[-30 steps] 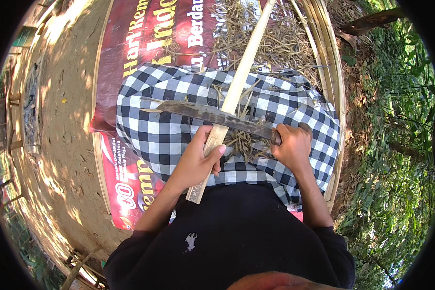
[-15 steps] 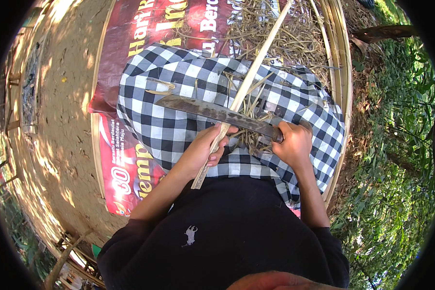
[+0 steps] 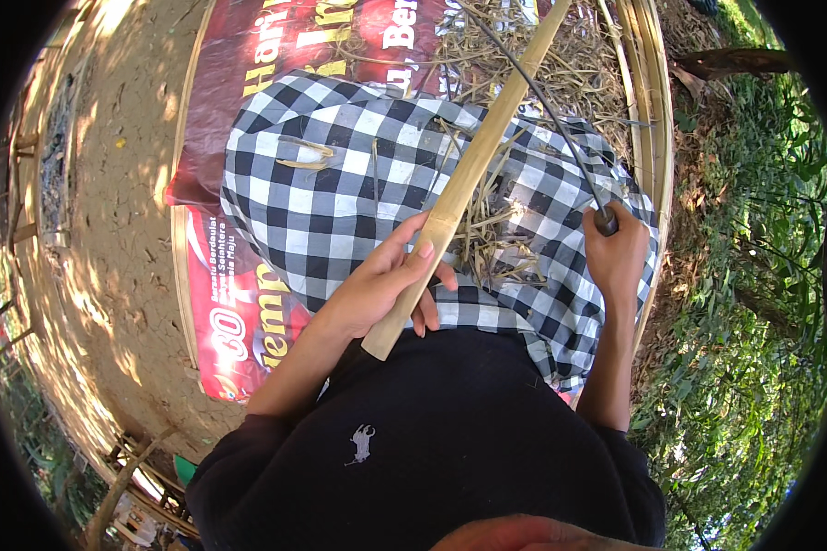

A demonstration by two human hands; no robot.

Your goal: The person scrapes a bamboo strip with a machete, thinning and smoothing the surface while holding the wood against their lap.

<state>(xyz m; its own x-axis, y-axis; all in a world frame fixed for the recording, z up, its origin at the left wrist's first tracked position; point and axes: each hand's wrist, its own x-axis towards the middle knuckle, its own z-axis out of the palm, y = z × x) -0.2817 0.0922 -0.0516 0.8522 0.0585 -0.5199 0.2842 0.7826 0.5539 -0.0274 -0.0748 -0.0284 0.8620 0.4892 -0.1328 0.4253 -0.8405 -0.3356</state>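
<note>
A pale bamboo strip (image 3: pixel 473 165) slants from my waist up to the far right, its broad face turned upward. My left hand (image 3: pixel 400 275) grips it near its lower end, thumb on top and fingers round the underside. Off to the right, my right hand (image 3: pixel 618 243) is wrapped round the dark handle of a machete (image 3: pixel 558 119). The blade is seen nearly edge-on as a thin dark line, pointing away and to the left, its far part passing above the strip's upper part. Black-and-white checked cloth (image 3: pixel 331 197) covers my lap, with shavings (image 3: pixel 496 243) lying on it.
A red printed banner (image 3: pixel 239 156) lies under me on a platform edged with bamboo slats (image 3: pixel 651 101). More shavings (image 3: pixel 487 55) are heaped on its far part. Bare earth (image 3: pixel 124 230) is at the left, green plants (image 3: pixel 744 275) at the right.
The machete has left the strip, moving right and swinging to point away from me. The strip has turned from its narrow edge to its broad face, and my left hand's grip has shifted.
</note>
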